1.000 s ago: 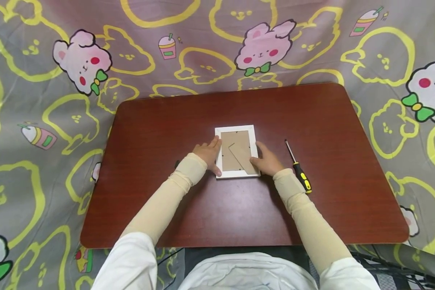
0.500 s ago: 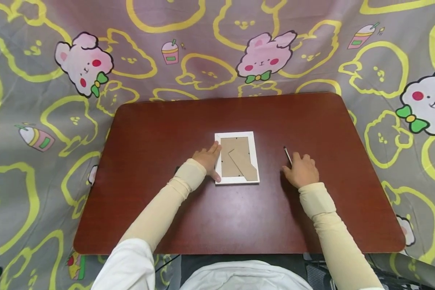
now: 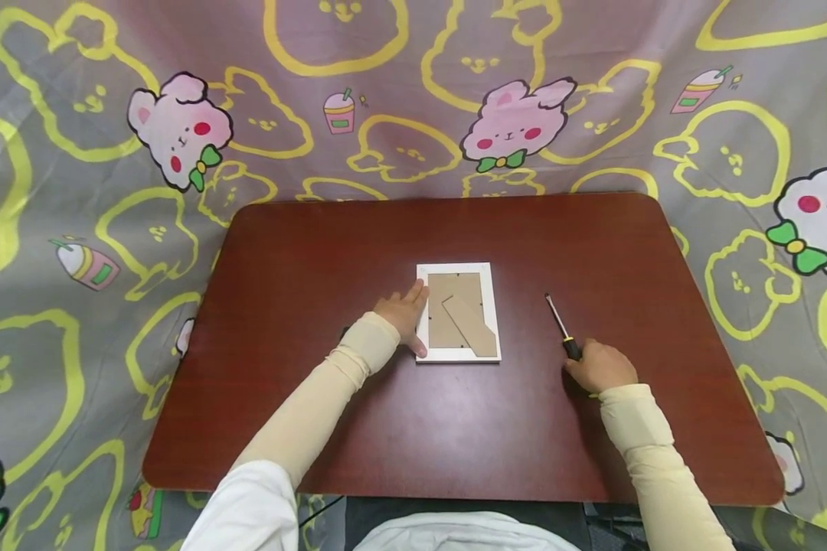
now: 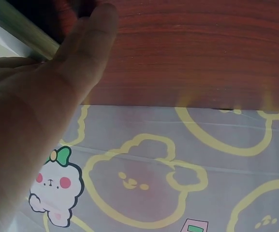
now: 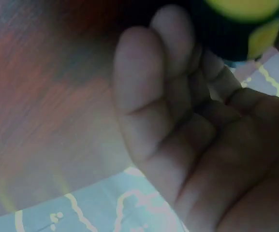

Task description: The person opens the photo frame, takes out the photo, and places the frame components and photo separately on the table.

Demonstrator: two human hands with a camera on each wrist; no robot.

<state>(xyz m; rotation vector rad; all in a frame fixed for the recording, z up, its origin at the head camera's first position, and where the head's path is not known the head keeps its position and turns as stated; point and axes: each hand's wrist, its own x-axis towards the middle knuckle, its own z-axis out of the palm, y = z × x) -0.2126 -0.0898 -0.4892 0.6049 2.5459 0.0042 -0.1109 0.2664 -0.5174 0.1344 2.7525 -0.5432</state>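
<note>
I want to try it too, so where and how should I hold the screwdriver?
Probably best wrapped round the handle, coming from the near side: it's thick, black and yellow, and is the nearer end, while the thin metal shaft points away. The right grip holds that handle.

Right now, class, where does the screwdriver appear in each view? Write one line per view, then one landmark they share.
Head: the screwdriver is right of centre, in the right hand.
Left wrist: not in this picture.
Right wrist: top right, blurred; only its black-and-yellow handle shows, by the fingers.
Shared landmark: the red-brown tabletop, partly visible in all three views.
</note>
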